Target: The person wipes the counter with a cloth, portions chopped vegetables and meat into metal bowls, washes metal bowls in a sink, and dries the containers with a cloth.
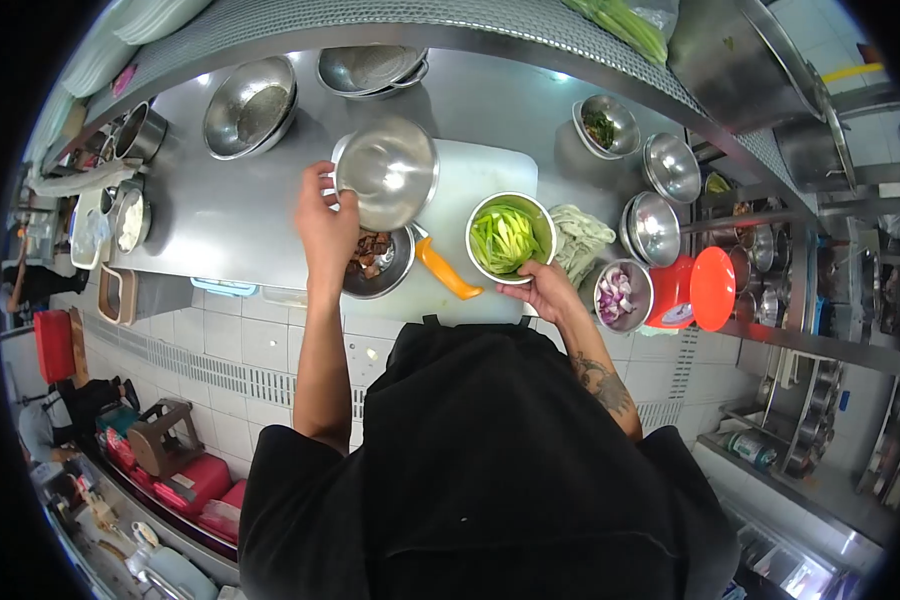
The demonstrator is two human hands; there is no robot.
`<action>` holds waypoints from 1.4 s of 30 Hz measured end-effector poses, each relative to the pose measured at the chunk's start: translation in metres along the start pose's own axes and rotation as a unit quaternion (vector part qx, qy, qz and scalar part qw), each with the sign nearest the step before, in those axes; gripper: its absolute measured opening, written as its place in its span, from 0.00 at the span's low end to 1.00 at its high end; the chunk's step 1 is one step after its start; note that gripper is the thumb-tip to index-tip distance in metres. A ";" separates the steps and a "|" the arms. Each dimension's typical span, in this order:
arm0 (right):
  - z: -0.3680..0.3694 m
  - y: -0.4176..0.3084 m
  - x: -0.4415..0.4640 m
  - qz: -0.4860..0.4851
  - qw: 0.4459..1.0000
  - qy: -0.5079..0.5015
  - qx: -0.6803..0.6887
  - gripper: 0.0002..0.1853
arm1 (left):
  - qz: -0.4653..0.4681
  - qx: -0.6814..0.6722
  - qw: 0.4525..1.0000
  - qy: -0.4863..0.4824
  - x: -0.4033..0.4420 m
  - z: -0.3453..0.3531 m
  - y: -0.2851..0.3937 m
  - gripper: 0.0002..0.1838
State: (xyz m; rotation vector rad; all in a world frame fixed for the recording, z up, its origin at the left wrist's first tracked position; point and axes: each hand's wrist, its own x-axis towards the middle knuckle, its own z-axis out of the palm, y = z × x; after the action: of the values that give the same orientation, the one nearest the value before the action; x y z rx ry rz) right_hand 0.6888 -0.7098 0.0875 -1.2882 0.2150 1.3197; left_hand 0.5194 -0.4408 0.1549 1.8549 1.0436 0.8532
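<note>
My left hand [330, 222] grips the rim of an empty steel bowl [395, 172], tilted over the upper left of the white cutting board [470, 165]. Under its lower edge sits a bowl of brown chopped pieces [375, 262]. My right hand [544, 290] holds the lower rim of a steel bowl filled with cut green vegetable [510, 238]. Between the two bowls lies an orange-handled tool [444, 268] on the board; its blade is mostly hidden. A crumpled pale cloth [580, 238] is just right of the green vegetable bowl.
Purple onion pieces [615, 295] fill a bowl at the right, beside a red scale [672, 295]. Steel bowls [250, 105] stand along the back, and more [655, 228] at the right. A metal shelf [450, 32] crosses above the counter. People are at the far left.
</note>
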 end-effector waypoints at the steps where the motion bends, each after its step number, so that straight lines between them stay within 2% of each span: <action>1: -0.004 -0.003 -0.003 -0.022 0.999 -0.009 0.040 0.34 | -0.002 -0.003 1.000 0.008 -0.003 0.001 0.000 0.22; 2: -0.006 -0.006 -0.006 -0.042 0.996 -0.018 0.076 0.35 | -0.023 0.020 0.999 -0.024 -0.007 0.005 0.003 0.22; 3: 0.012 -0.019 -0.030 -0.096 0.994 0.037 0.022 0.32 | -0.046 0.041 0.997 -0.054 -0.011 0.010 0.005 0.22; 4: 0.020 -0.031 -0.045 -0.093 0.995 0.033 0.009 0.32 | -0.054 0.037 0.997 -0.042 -0.018 0.015 0.008 0.22; 5: 0.025 -0.039 -0.057 -0.210 0.976 0.040 -0.039 0.36 | -0.094 -0.010 0.991 -0.093 -0.025 0.022 0.010 0.23; 6: 0.032 -0.050 -0.066 -0.270 0.960 0.040 -0.067 0.38 | -0.130 -0.058 0.979 -0.145 -0.031 0.030 0.013 0.24; 7: 0.039 -0.060 -0.074 -0.329 0.939 0.041 -0.093 0.41 | -0.132 -0.065 0.980 -0.137 -0.036 0.040 0.012 0.24; 9: 0.049 -0.075 -0.079 -0.451 0.852 0.098 -0.245 0.47 | -0.188 -0.167 0.945 -0.207 -0.048 0.062 0.014 0.27; 10: 0.049 -0.079 -0.077 -0.501 0.799 0.132 -0.306 0.50 | -0.187 -0.172 0.945 -0.206 -0.052 0.072 0.017 0.27; 11: 0.037 -0.079 -0.065 -0.579 0.668 0.185 -0.429 0.52 | -0.211 -0.218 0.924 -0.234 -0.055 0.078 0.026 0.27; 12: 0.022 -0.078 -0.050 -0.633 0.510 0.229 -0.535 0.53 | -0.235 -0.262 0.899 -0.260 -0.059 0.084 0.033 0.28; 13: 0.013 -0.078 -0.040 -0.683 0.480 0.183 -0.519 0.53 | -0.239 -0.292 0.884 -0.276 -0.061 0.088 0.037 0.28; 14: 0.015 -0.083 -0.040 -0.728 0.419 0.143 -0.524 0.51 | -0.243 -0.296 0.883 -0.272 -0.062 0.092 0.043 0.28; 17: 0.015 -0.085 -0.036 -0.741 0.398 0.102 -0.531 0.52 | -0.236 -0.279 0.880 -0.303 -0.066 0.090 0.067 0.29; 19: 0.020 -0.088 -0.038 -0.739 0.388 0.121 -0.538 0.53 | -0.242 -0.285 0.876 -0.304 -0.068 0.091 0.061 0.29; 24: 0.027 -0.091 -0.043 -0.733 0.398 0.165 -0.526 0.52 | -0.260 -0.290 0.870 -0.302 -0.074 0.088 0.044 0.28; 25: 0.024 -0.087 -0.039 -0.702 0.497 0.168 -0.482 0.52 | -0.258 -0.297 0.873 -0.289 -0.075 0.087 0.040 0.28; 28: 0.044 -0.090 -0.052 -0.643 0.632 0.175 -0.395 0.51 | -0.246 -0.300 0.881 -0.270 -0.076 0.095 0.018 0.29; 30: 0.052 -0.094 -0.058 -0.549 0.806 0.117 -0.186 0.48 | -0.222 -0.244 0.913 -0.241 -0.077 0.100 0.008 0.27; 31: 0.045 -0.092 -0.045 -0.527 0.832 0.118 -0.131 0.46 | -0.222 -0.243 0.913 -0.242 -0.077 0.106 -0.004 0.27; 32: 0.033 -0.092 -0.033 -0.526 0.832 0.119 -0.129 0.46 | -0.189 -0.197 0.930 -0.244 -0.077 0.112 -0.018 0.26; 34: 0.010 -0.094 -0.012 -0.369 0.923 0.103 -0.023 0.43 | -0.154 -0.151 0.945 -0.247 -0.077 0.112 -0.028 0.25; 35: 0.006 -0.094 -0.007 -0.358 0.928 0.099 -0.015 0.36 | -0.147 -0.092 0.955 -0.241 -0.077 0.110 -0.028 0.24; 36: -0.001 -0.094 0.002 -0.357 0.929 0.099 -0.012 0.36 | -0.139 -0.031 0.962 -0.235 -0.077 0.104 -0.027 0.24; 40: -0.030 -0.101 0.046 -0.267 0.957 0.111 -0.037 0.22 | -0.098 -0.010 0.972 -0.215 -0.090 0.050 -0.014 0.21; 42: -0.038 -0.108 0.067 -0.203 0.972 0.117 -0.027 0.19 | -0.158 -0.076 0.968 -0.182 -0.099 0.018 -0.011 0.16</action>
State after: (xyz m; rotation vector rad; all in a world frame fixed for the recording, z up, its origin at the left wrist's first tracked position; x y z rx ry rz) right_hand 0.8158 -0.6719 0.0837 -1.4442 0.0711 0.8310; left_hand 0.4884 -0.5316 0.1222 1.5829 0.9739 0.3748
